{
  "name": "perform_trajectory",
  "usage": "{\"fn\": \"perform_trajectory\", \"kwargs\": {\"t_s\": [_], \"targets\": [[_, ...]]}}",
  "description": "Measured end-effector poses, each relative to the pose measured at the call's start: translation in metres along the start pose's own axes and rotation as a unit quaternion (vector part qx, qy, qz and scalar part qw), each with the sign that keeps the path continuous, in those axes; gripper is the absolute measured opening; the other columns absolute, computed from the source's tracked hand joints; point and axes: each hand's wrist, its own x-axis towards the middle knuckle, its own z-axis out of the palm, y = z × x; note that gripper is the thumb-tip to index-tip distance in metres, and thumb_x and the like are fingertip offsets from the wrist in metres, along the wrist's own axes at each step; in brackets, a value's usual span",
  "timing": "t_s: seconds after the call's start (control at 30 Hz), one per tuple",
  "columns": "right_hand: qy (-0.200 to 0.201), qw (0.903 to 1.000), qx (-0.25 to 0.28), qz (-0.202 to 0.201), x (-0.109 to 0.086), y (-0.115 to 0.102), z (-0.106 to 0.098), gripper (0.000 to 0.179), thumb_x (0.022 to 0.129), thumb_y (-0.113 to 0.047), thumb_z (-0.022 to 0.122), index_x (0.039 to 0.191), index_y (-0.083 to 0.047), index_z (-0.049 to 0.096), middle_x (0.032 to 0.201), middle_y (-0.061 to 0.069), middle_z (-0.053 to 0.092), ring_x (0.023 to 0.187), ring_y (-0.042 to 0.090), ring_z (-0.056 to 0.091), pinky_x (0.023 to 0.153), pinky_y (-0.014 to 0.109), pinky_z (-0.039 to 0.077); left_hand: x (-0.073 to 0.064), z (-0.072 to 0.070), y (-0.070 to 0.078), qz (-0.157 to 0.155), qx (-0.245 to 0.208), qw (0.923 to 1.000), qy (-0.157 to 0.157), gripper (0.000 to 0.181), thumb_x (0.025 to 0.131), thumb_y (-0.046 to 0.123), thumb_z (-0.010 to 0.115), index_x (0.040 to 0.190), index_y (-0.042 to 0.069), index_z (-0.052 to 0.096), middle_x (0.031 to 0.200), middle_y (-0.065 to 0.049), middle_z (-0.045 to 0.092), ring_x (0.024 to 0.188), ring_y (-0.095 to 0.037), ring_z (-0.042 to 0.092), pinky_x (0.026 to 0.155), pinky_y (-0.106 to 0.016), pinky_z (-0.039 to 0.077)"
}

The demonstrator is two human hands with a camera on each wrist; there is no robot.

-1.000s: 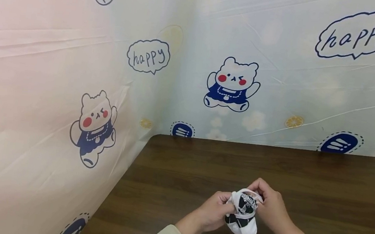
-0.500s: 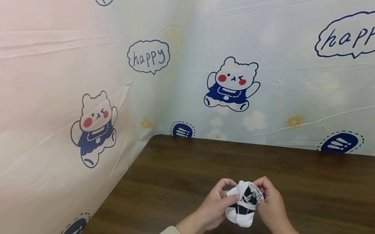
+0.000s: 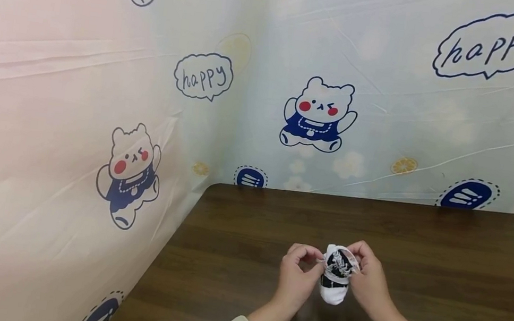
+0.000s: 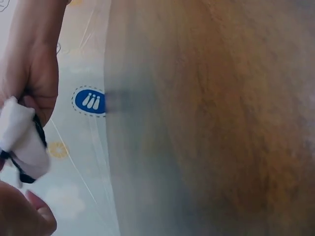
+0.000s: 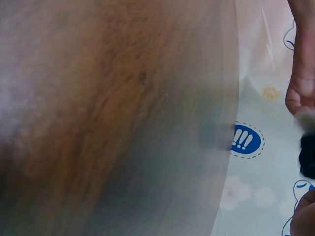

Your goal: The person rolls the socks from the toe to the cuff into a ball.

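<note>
A small folded bundle of white socks with black patches (image 3: 333,293) is held above the table in the head view, its rounded white end toward me. An opening with bunched black-and-white cloth inside faces up. My left hand (image 3: 296,278) pinches the bundle's left rim between thumb and forefinger. On the other side, my right hand (image 3: 371,281) grips the right rim; some of its fingertips are behind the cloth. The left wrist view has the socks (image 4: 24,137) at its left edge, between both hands. Only a dark, blurred part of the socks (image 5: 308,155) enters the right wrist view.
Beneath the hands lies a dark brown wooden table (image 3: 249,224) with rounded far corners. A pale printed cloth (image 3: 387,117) with bears and lettering hangs behind it and along its left side.
The socks have risen slightly away from me and now look narrower. My left hand has shifted from holding the bundle's side to pinching its rim. My right hand stays at the right rim.
</note>
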Motion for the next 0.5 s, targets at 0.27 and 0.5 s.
{"fn": "perform_trajectory", "kwargs": {"t_s": [0.27, 0.5], "targets": [[0.003, 0.9976, -0.068, 0.013, 0.003, -0.001, 0.003, 0.026, 0.074, 0.023, 0.048, 0.09, 0.003, 0.053, 0.073, 0.006, 0.062, 0.064, 0.002, 0.051, 0.054, 0.021, 0.043, 0.003, -0.003, 0.004, 0.026, 0.082, 0.9963, 0.002, 0.011, 0.071, -0.007, 0.071, 0.075, 0.003, 0.074, 0.074, -0.001, 0.068, 0.061, 0.0, 0.058, 0.055, -0.019, 0.048], [0.018, 0.9909, -0.13, 0.03, 0.002, 0.0, 0.0, 0.024, 0.074, 0.019, 0.052, 0.089, 0.0, 0.055, 0.07, 0.005, 0.062, 0.062, 0.005, 0.05, 0.055, 0.024, 0.04, -0.002, -0.003, 0.015, -0.039, 0.086, 0.9939, -0.056, 0.013, 0.072, 0.009, 0.074, 0.084, 0.003, 0.075, 0.073, 0.007, 0.064, 0.065, -0.001, 0.058, 0.059, -0.018, 0.047]]}}
